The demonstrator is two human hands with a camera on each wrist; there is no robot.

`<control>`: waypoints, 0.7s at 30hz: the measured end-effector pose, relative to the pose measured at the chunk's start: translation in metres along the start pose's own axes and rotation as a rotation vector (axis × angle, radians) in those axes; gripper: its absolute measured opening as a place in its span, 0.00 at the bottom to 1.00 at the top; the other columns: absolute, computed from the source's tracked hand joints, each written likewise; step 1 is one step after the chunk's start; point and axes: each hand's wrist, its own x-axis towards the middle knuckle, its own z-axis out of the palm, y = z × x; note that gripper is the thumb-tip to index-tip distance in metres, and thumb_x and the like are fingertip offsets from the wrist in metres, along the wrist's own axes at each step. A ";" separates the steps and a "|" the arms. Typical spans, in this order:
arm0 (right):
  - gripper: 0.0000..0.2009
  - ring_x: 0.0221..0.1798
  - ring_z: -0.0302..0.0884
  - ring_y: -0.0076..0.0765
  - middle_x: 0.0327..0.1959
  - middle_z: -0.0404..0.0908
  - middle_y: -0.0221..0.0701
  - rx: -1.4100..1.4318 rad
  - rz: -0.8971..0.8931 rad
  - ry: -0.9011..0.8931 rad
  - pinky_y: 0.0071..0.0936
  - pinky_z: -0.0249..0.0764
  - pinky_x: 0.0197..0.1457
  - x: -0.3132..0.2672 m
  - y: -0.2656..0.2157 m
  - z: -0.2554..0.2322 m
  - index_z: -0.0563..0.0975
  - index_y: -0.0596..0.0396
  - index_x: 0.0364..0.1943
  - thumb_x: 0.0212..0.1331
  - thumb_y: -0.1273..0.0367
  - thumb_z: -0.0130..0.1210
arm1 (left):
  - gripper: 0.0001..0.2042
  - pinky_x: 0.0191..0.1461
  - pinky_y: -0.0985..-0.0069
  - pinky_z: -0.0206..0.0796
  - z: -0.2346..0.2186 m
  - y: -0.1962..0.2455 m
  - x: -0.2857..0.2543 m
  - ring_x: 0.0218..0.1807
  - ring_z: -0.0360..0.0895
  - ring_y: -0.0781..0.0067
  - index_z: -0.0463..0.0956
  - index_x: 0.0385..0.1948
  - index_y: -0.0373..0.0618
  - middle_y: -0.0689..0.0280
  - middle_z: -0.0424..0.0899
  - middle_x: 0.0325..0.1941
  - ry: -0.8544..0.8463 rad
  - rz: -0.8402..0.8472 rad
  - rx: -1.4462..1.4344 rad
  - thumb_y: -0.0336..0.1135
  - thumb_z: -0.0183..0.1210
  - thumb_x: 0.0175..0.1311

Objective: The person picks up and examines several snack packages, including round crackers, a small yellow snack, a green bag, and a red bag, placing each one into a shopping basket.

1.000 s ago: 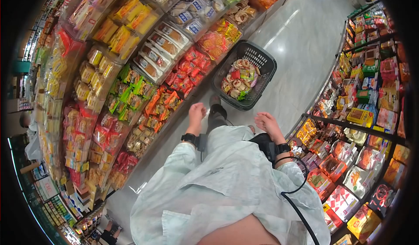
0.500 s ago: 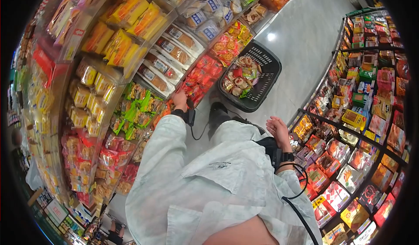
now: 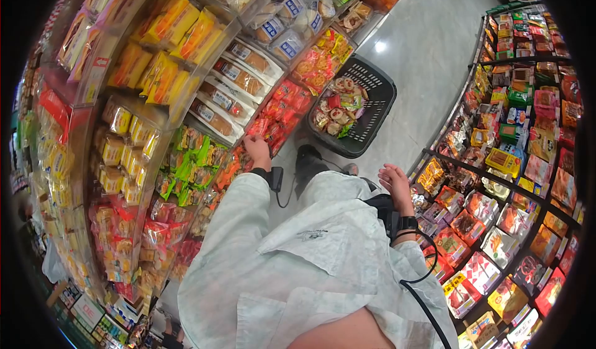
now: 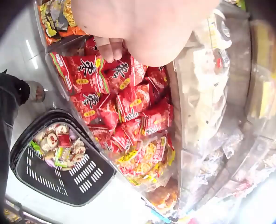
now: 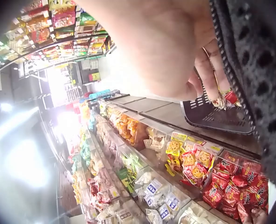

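Observation:
My left hand (image 3: 257,151) reaches into a shelf bin of red snack packets (image 3: 282,110). In the left wrist view its fingertips (image 4: 111,50) rest on the top packets (image 4: 121,72), the thumb hidden behind the palm. My right hand (image 3: 395,184) hangs at my side with loosely bent fingers and holds nothing. A dark shopping basket (image 3: 374,110) stands on the floor ahead of my feet, beside the shelf. Several small wrapped snacks (image 3: 338,110) lie inside it. The basket's slotted wall (image 4: 44,182) also shows in the left wrist view.
Clear-fronted bins on the left hold boxed rolls (image 3: 226,97), yellow packets (image 3: 180,29) and green packets (image 3: 192,159). A low display of boxed and bagged goods (image 3: 496,194) runs along the right. Grey floor (image 3: 428,57) lies between them. A black cable (image 3: 428,315) loops past my right arm.
My left hand has gone from above the aisle to the red packets, then shifted slightly back toward me over the bin. The right hand stays at my side; the basket has not moved along the shelf.

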 end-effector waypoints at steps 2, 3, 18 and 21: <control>0.13 0.48 0.80 0.28 0.45 0.82 0.30 -0.002 -0.009 -0.019 0.25 0.76 0.54 0.004 -0.001 -0.003 0.74 0.53 0.53 0.68 0.64 0.52 | 0.09 0.43 0.69 0.68 0.000 0.035 -0.043 0.37 0.73 0.67 0.69 0.42 0.37 0.59 0.76 0.37 -0.060 -0.049 -0.086 0.33 0.53 0.69; 0.13 0.48 0.80 0.28 0.45 0.82 0.30 -0.009 -0.018 -0.033 0.25 0.76 0.54 0.005 0.000 -0.006 0.74 0.53 0.53 0.68 0.64 0.52 | 0.08 0.41 0.70 0.67 -0.001 0.040 -0.057 0.36 0.71 0.70 0.68 0.41 0.38 0.61 0.75 0.36 -0.091 -0.073 -0.129 0.33 0.53 0.70; 0.18 0.54 0.78 0.25 0.52 0.80 0.31 -0.041 -0.292 -0.521 0.25 0.75 0.55 -0.028 -0.001 -0.068 0.72 0.56 0.60 0.71 0.62 0.50 | 0.05 0.51 0.83 0.67 0.030 0.148 -0.362 0.42 0.73 0.87 0.67 0.35 0.46 0.74 0.75 0.37 -1.196 0.117 0.066 0.29 0.56 0.70; 0.19 0.50 0.78 0.24 0.50 0.80 0.29 0.000 -0.287 -0.558 0.25 0.77 0.50 -0.045 0.011 -0.095 0.72 0.58 0.58 0.70 0.61 0.52 | 0.06 0.49 0.84 0.67 0.044 0.137 -0.413 0.43 0.73 0.87 0.67 0.36 0.44 0.73 0.76 0.39 -1.250 0.183 0.056 0.27 0.57 0.69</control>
